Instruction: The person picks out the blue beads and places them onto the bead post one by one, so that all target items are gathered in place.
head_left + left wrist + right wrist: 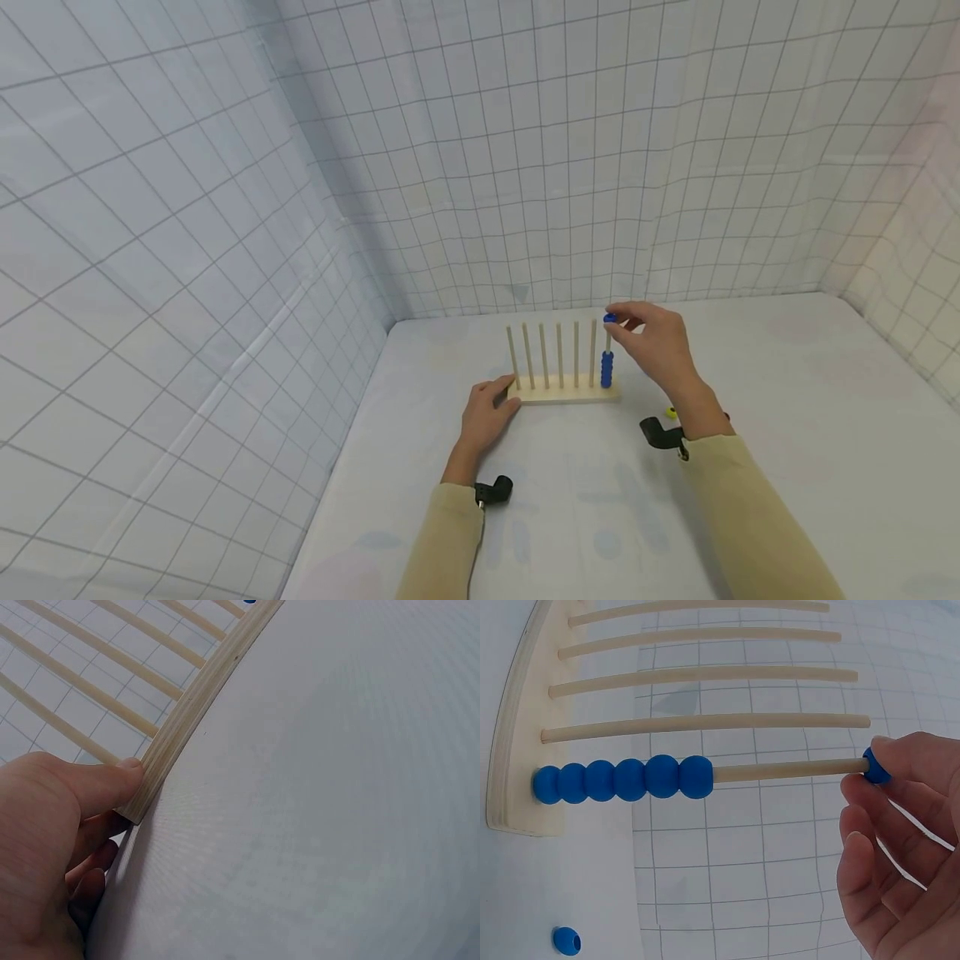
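A wooden peg rack has a pale base [566,393] and a row of upright dowels [559,354]. Several blue beads [630,780] are stacked at the bottom of its rightmost dowel. My right hand [658,346] pinches one more blue bead [874,766] between thumb and fingertip, right at that dowel's top end. The other dowels in view carry no beads. My left hand [486,414] grips the left end of the base, its thumb [112,784] along the front edge and fingers behind.
A loose blue bead [567,940] lies on the white tabletop near the rack's right end. Beside my right wrist is a yellow bead [671,412], partly hidden by the arm. Grid-patterned cloth [540,167] hangs behind the table and along its left side.
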The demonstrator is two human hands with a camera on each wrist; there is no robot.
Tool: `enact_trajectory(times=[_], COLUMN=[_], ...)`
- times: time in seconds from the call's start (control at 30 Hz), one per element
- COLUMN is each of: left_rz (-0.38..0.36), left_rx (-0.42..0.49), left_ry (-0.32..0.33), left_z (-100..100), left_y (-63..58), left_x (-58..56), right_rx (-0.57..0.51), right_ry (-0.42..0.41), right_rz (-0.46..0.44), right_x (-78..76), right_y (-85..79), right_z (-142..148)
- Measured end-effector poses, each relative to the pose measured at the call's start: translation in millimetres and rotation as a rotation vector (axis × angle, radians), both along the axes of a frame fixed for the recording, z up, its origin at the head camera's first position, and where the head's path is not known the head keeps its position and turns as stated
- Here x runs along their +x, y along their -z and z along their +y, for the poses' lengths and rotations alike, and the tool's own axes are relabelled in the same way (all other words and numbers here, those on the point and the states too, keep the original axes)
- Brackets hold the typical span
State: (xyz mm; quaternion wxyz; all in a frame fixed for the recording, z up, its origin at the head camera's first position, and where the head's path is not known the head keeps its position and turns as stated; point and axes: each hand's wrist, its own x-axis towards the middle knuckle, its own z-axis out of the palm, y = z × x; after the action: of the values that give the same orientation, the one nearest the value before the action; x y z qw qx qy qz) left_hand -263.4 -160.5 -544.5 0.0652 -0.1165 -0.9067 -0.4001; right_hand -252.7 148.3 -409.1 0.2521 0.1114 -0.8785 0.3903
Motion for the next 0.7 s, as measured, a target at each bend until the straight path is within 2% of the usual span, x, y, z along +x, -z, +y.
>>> enact_trajectory(times=[0.23, 0.7], left_rz=[0.016, -0.006], left_rx=[0.006, 0.008], left_ry=[0.003, -0.007], left_z=[-0.4, 0.3], left_y=[1.2, 1.6], left_x=[-0.4, 0.3], right_rx=[-0.007, -0.022], right_ry=[-0.008, 0.0], right_rz=[0.011, -0.023], right_x=[0.8, 1.5], right_y=[1.9, 10.2], right_z=[-0.5, -1.8])
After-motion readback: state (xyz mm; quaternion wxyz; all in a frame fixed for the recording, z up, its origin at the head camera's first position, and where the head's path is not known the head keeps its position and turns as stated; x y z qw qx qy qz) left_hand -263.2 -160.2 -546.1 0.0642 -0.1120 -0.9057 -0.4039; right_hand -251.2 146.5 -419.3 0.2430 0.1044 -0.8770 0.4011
